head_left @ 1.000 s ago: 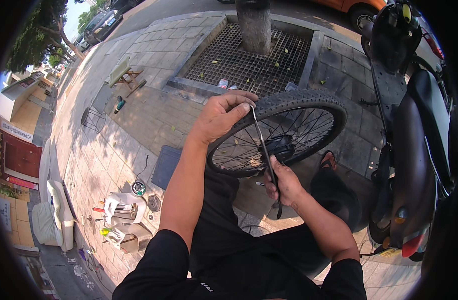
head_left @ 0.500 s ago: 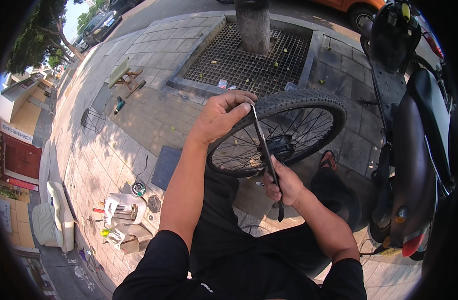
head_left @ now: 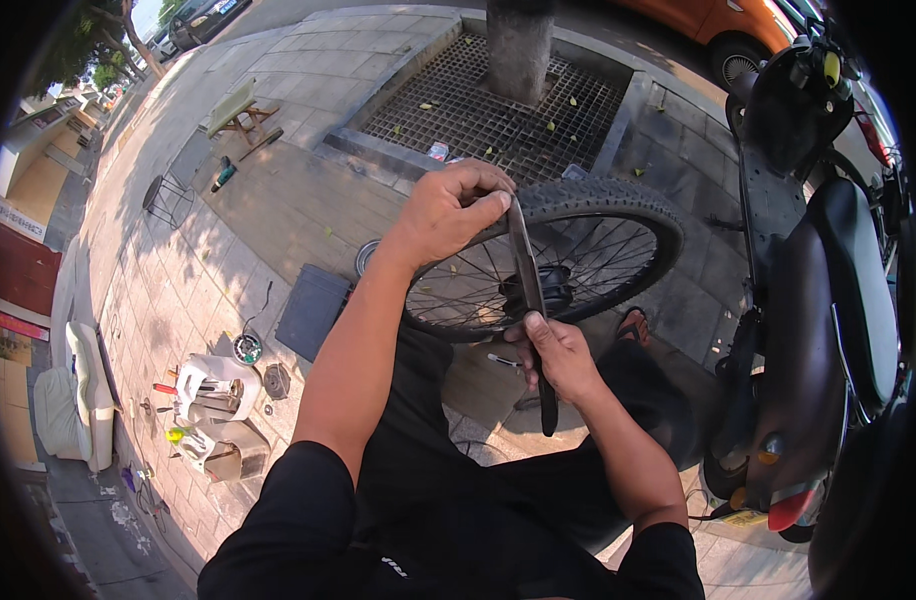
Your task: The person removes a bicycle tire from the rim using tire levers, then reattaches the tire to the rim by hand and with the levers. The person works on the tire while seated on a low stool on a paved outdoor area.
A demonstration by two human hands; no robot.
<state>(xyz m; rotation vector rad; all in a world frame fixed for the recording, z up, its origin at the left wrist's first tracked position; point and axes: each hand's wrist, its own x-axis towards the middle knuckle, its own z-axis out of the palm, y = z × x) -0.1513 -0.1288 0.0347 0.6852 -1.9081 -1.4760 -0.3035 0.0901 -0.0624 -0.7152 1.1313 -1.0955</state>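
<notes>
A spoked wheel with a knobby black tyre [head_left: 618, 200] leans in front of my knees, its thick dark hub [head_left: 546, 290] in the middle. My left hand [head_left: 458, 208] is closed on the tyre's near-left edge, thumb against the tip of a long metal tyre lever [head_left: 524, 262]. That tip rests at the tyre and rim; my fingers hide the exact contact. Lower down, my right hand [head_left: 563, 358] wraps round the lever's dark handle, whose end sticks out below the fist. The lever slants across the spokes, its flat face showing.
A scooter [head_left: 813, 300] stands close on the right. Beyond the wheel are a tree trunk [head_left: 519, 55] and its grating. On the left lie a dark case [head_left: 313, 312], a white tool holder [head_left: 218, 388], a drill [head_left: 223, 174], a wire stand [head_left: 168, 198] and a folding stool [head_left: 240, 115].
The lever has rolled so more of its flat face shows, and it stands slightly steeper. Both hands keep their holds. The whole view has shifted a little.
</notes>
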